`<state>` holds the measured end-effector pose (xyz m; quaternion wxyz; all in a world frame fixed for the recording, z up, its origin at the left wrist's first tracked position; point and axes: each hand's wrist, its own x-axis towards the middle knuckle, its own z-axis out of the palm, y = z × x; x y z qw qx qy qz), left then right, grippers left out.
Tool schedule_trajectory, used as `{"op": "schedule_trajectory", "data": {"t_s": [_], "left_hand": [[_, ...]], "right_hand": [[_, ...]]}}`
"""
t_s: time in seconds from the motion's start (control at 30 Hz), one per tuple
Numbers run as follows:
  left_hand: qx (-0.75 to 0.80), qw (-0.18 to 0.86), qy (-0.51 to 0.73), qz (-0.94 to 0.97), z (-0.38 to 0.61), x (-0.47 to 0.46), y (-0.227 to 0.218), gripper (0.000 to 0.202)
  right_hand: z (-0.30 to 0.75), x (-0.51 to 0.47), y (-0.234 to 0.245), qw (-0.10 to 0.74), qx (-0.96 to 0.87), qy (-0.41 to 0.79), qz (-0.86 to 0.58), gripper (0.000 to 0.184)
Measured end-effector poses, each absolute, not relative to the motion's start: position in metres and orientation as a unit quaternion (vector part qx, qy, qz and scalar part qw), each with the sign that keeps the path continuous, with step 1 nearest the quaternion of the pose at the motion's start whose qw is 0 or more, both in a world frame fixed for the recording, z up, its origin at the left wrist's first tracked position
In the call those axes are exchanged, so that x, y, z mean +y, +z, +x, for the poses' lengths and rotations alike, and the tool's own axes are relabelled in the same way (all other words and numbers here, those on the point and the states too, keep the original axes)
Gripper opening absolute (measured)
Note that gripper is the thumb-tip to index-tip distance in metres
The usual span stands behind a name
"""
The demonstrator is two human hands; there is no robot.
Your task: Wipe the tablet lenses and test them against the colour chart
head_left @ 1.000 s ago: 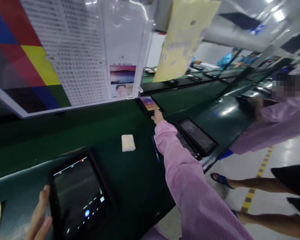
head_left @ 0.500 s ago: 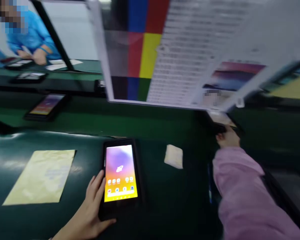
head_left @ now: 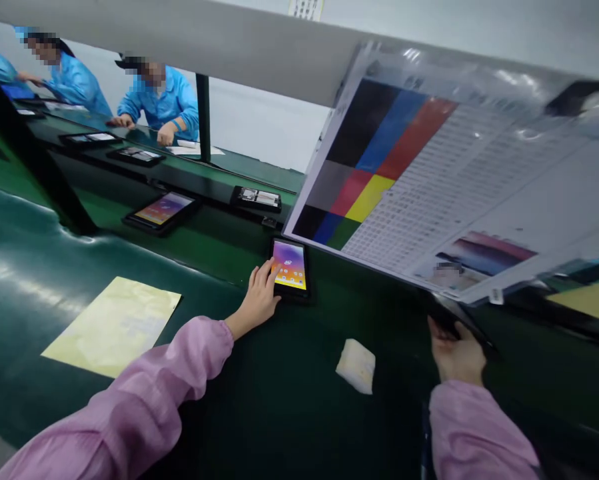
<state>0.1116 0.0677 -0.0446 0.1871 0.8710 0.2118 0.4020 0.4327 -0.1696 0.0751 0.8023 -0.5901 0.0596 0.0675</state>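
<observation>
My left hand [head_left: 258, 297] reaches forward in a pink sleeve and rests its fingers on the left edge of a lit phone [head_left: 290, 265] lying on the dark green table [head_left: 39, 267] just below a tilted colour test chart [head_left: 429, 173]. My right hand [head_left: 456, 353] is further right, fingers curled round the near end of a dark device [head_left: 466, 323] that lies mostly hidden under the chart's lower edge. A small folded pale cloth [head_left: 356, 365] lies on the table between the two hands.
A yellow sheet [head_left: 114, 325] lies flat at the left. Another lit phone [head_left: 162, 210] and several dark devices sit on the belt behind. Two people in blue coats [head_left: 162, 100] work at the far side. A grey beam [head_left: 179, 33] runs overhead.
My left hand has pushed the lit phone forward, up to the chart's lower edge. The view has swung left and up. My right hand has kept hold of the dark device.
</observation>
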Motion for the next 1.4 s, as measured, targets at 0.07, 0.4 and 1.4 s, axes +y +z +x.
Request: {"op": "schedule_trajectory", "data": {"t_s": [0.07, 0.4, 1.4], "left_hand": [[0.190, 0.202, 0.420, 0.864, 0.114, 0.066, -0.040, 0.059], [0.118, 0.242, 0.435, 0.859, 0.023, 0.016, -0.026, 0.026], [0.339, 0.133, 0.295, 0.883, -0.032, 0.047, -0.015, 0.037]], "right_hand": [[0.417, -0.174, 0.078, 0.806, 0.063, 0.095, -0.581, 0.022], [0.232, -0.240, 0.056, 0.768, -0.045, 0.240, -0.592, 0.040], [0.094, -0.205, 0.007, 0.451, -0.378, 0.274, -0.760, 0.058]]}}
